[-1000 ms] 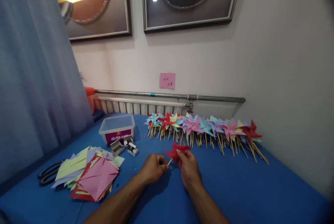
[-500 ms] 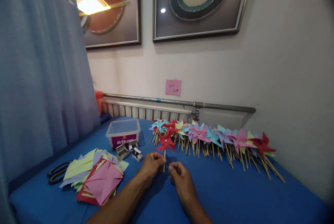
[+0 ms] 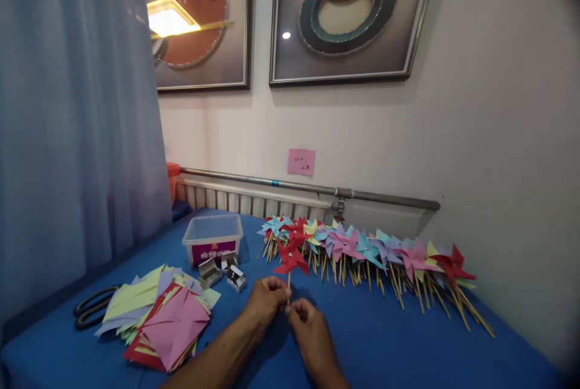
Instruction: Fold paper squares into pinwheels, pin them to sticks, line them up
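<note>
A red paper pinwheel [image 3: 290, 255] stands upright on its thin wooden stick in front of me. My left hand [image 3: 267, 301] is closed around the stick, thumb and fingers pinching it below the blades. Just below and to the right, my right hand [image 3: 310, 325] has its thumb and forefinger pinched at the stick's lower end, its other fingers curled. Behind the hands lies a long row of finished pinwheels [image 3: 347, 244] in red, pink, purple, blue and yellow, their sticks pointing toward me.
To the left lie a pile of cut coloured paper squares [image 3: 176, 322] and black-handled scissors [image 3: 93, 307]. Small open boxes [image 3: 235, 278], one holding metal pins, sit by a clear plastic tub [image 3: 212, 238]. A blue curtain [image 3: 81, 105] hangs at left; a pipe [image 3: 308, 188] runs along the wall.
My right hand has come in from the right, apart from the stick before, and now meets its lower end. The whole view has tilted up slightly.
</note>
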